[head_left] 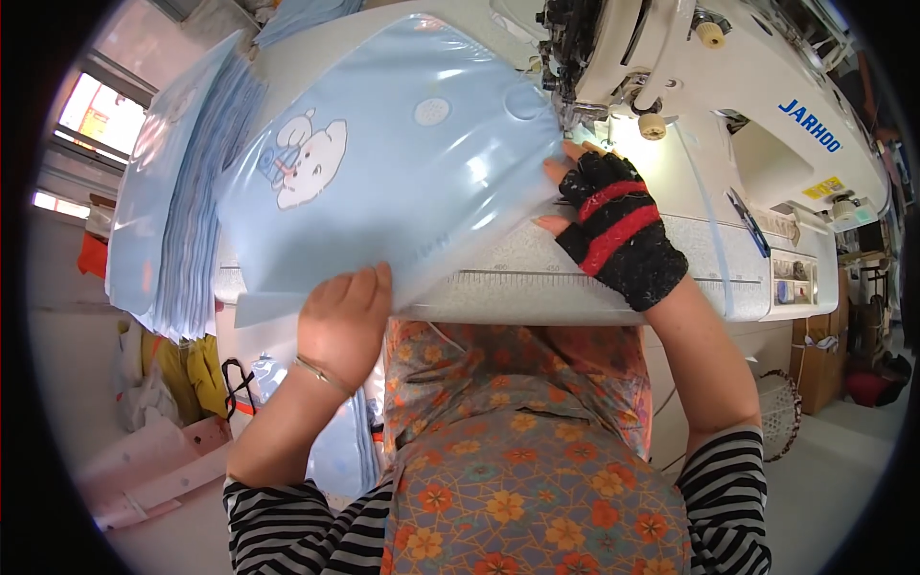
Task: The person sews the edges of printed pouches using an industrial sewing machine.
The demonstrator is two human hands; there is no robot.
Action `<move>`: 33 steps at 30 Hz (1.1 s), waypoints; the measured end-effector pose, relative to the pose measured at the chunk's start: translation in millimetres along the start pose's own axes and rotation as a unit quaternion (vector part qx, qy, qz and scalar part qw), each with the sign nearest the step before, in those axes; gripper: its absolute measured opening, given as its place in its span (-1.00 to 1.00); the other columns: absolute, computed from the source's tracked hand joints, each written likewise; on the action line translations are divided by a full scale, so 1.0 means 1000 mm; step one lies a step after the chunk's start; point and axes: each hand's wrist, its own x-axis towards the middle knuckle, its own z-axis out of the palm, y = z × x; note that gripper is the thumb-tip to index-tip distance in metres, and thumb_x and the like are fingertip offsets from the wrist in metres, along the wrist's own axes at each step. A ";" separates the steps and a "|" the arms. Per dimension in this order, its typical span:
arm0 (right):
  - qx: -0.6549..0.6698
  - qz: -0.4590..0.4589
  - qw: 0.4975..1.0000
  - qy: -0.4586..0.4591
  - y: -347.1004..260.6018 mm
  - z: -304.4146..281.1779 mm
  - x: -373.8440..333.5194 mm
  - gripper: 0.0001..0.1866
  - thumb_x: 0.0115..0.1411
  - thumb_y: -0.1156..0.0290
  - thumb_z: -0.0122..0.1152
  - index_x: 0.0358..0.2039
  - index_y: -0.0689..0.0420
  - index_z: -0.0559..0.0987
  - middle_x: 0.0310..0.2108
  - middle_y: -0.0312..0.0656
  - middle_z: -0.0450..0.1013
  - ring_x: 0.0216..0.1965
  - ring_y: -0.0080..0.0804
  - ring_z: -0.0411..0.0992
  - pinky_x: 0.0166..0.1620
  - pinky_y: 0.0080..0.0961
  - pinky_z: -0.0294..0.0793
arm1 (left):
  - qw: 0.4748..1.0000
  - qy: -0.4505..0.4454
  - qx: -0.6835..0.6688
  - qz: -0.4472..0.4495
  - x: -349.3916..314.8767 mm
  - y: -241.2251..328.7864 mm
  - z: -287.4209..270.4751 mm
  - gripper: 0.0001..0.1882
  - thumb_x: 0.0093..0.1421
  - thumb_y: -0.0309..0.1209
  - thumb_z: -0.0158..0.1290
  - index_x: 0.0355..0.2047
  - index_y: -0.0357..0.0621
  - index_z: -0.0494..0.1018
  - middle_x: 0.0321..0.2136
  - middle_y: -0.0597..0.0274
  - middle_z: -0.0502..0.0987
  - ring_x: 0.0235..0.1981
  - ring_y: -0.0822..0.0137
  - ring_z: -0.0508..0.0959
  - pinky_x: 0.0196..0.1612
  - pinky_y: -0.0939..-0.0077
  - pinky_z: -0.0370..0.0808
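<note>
At nine o'clock my left hand (pixel 347 311) lies, fingers together, on a blue sheet's (pixel 388 168) near edge; I cannot tell if it pinches. At two, my right hand (pixel 623 225), fingers apart, touches the sheet, which spreads toward eleven. Beyond, a sewing machine (pixel 738 86) stands at two.

A bright window (pixel 96 113) is up on the left. Lower down, yellow cloth (pixel 196 374) is beside a crinkly white bag (pixel 153 391), and a pink sheet (pixel 144 470) with dark spots lies below them. On the right, a brown box (pixel 820 376) stands near a round basket (pixel 794 414) (its side looks like a net). Something red (pixel 872 385) sits farther right.
</note>
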 end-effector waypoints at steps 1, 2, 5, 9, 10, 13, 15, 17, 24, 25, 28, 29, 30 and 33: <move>0.002 0.009 1.000 0.004 0.002 0.001 0.000 -0.35 0.08 0.03 0.23 0.10 0.16 0.42 0.16 0.03 0.28 0.20 0.04 0.22 0.23 -0.09 0.16 | 1.000 -0.020 -0.015 0.002 0.000 0.006 -0.005 -0.57 -0.09 -0.50 0.02 -0.14 -0.30 0.48 -0.38 0.21 0.46 -0.38 0.27 0.51 -0.33 0.38 0.48; 0.002 0.009 1.000 0.005 0.004 0.004 0.000 -0.35 0.08 0.03 0.23 0.10 0.16 0.42 0.16 0.03 0.28 0.20 0.04 0.22 0.23 -0.09 0.16 | 0.999 -0.041 -0.029 0.003 -0.001 0.012 -0.009 -0.57 -0.10 -0.50 0.03 -0.14 -0.31 0.48 -0.38 0.20 0.46 -0.40 0.27 0.50 -0.35 0.38 0.47; -0.021 0.013 1.000 0.019 0.008 0.007 0.000 -0.36 0.08 0.03 0.23 0.08 0.17 0.44 0.15 0.03 0.29 0.19 0.04 0.23 0.21 -0.09 0.19 | 0.997 -0.059 -0.052 0.023 0.001 0.026 -0.017 -0.56 -0.11 -0.49 0.03 -0.14 -0.35 0.47 -0.38 0.17 0.45 -0.41 0.25 0.48 -0.37 0.38 0.46; -0.008 -0.004 1.000 0.009 0.000 -0.002 -0.004 -0.39 0.10 0.02 0.20 0.07 0.17 0.45 0.12 0.02 0.33 0.16 0.03 0.26 0.19 -0.08 0.21 | 0.992 -0.091 -0.074 0.044 -0.005 0.039 -0.022 -0.54 -0.10 -0.48 0.02 -0.13 -0.39 0.46 -0.37 0.13 0.45 -0.40 0.23 0.46 -0.37 0.39 0.44; 0.010 -0.027 1.000 0.003 -0.002 -0.003 -0.005 -0.40 0.12 0.02 0.19 0.06 0.17 0.46 0.11 0.00 0.35 0.15 0.02 0.28 0.19 -0.07 0.21 | 0.990 -0.103 -0.086 0.046 -0.006 0.042 -0.022 -0.54 -0.10 -0.47 0.02 -0.13 -0.40 0.46 -0.36 0.12 0.45 -0.40 0.23 0.46 -0.36 0.40 0.44; -0.020 -0.004 1.000 0.024 -0.001 -0.003 -0.003 -0.44 0.13 0.05 0.18 0.04 0.16 0.48 0.11 -0.04 0.37 0.14 0.00 0.30 0.19 -0.07 0.21 | 0.984 -0.116 -0.110 0.073 0.002 0.051 -0.033 -0.56 -0.10 -0.45 0.02 -0.15 -0.40 0.46 -0.35 0.12 0.45 -0.39 0.22 0.46 -0.35 0.40 0.44; -0.026 0.001 0.999 0.029 0.001 0.000 -0.003 -0.46 0.13 0.06 0.19 0.03 0.16 0.49 0.12 -0.06 0.36 0.14 0.00 0.31 0.19 -0.08 0.21 | 0.983 -0.115 -0.119 0.084 0.004 0.057 -0.034 -0.59 -0.09 -0.44 0.02 -0.19 -0.38 0.46 -0.35 0.11 0.45 -0.38 0.21 0.47 -0.34 0.40 0.44; -0.035 0.005 0.999 0.035 0.001 -0.001 -0.003 -0.47 0.13 0.08 0.19 0.02 0.16 0.49 0.13 -0.07 0.36 0.13 -0.01 0.31 0.19 -0.09 0.22 | 0.981 -0.112 -0.128 0.095 0.006 0.064 -0.033 -0.63 -0.08 -0.43 0.02 -0.23 -0.37 0.47 -0.35 0.11 0.44 -0.38 0.20 0.48 -0.33 0.39 0.44; 0.047 -0.029 0.997 0.059 0.002 -0.006 -0.009 -0.63 0.07 0.31 0.28 -0.10 0.17 0.55 -0.01 -0.07 0.46 0.03 -0.05 0.39 0.12 -0.16 0.34 | 0.946 -0.135 -0.274 0.107 0.038 0.114 -0.025 -0.74 -0.07 -0.41 0.04 -0.35 -0.30 0.44 -0.41 0.12 0.44 -0.38 0.17 0.50 -0.31 0.35 0.45; 0.055 -0.030 0.995 0.073 0.004 -0.006 -0.008 -0.63 0.05 0.34 0.29 -0.11 0.17 0.55 0.00 -0.07 0.46 0.02 -0.05 0.40 0.10 -0.17 0.35 | 0.938 -0.150 -0.294 0.105 0.042 0.116 -0.023 -0.68 -0.11 -0.43 0.06 -0.30 -0.33 0.42 -0.40 0.14 0.43 -0.37 0.17 0.51 -0.31 0.34 0.47; 0.059 -0.029 0.995 0.080 0.008 -0.005 -0.005 -0.62 0.05 0.35 0.30 -0.11 0.18 0.54 0.01 -0.06 0.45 0.02 -0.05 0.40 0.09 -0.17 0.37 | 0.939 -0.154 -0.292 0.099 0.047 0.113 -0.031 -0.65 -0.08 -0.39 0.09 -0.26 -0.31 0.44 -0.41 0.16 0.43 -0.37 0.17 0.52 -0.31 0.32 0.47; 0.055 -0.024 0.996 0.072 0.009 -0.005 -0.004 -0.61 0.06 0.34 0.30 -0.10 0.19 0.54 0.02 -0.06 0.44 0.02 -0.05 0.39 0.10 -0.17 0.36 | 0.940 -0.153 -0.290 0.095 0.043 0.110 -0.035 -0.65 -0.08 -0.39 0.09 -0.26 -0.31 0.44 -0.41 0.16 0.43 -0.37 0.17 0.52 -0.31 0.32 0.47; 0.056 -0.026 0.995 0.074 0.011 -0.004 -0.005 -0.61 0.06 0.34 0.30 -0.10 0.19 0.54 0.02 -0.06 0.44 0.02 -0.05 0.39 0.10 -0.17 0.36 | 0.926 -0.145 -0.336 0.095 0.036 0.104 -0.038 -0.63 -0.05 -0.37 0.11 -0.21 -0.28 0.45 -0.37 0.14 0.46 -0.34 0.14 0.53 -0.28 0.31 0.48; 0.028 -0.020 0.998 0.054 0.011 -0.003 -0.006 -0.58 0.08 0.30 0.29 -0.07 0.20 0.53 0.05 -0.05 0.41 0.05 -0.02 0.37 0.12 -0.19 0.35 | 0.890 -0.063 -0.452 -0.003 -0.003 0.073 -0.058 -0.67 0.02 -0.39 0.15 -0.18 -0.23 0.48 -0.19 0.05 0.54 -0.19 0.05 0.56 -0.13 0.20 0.50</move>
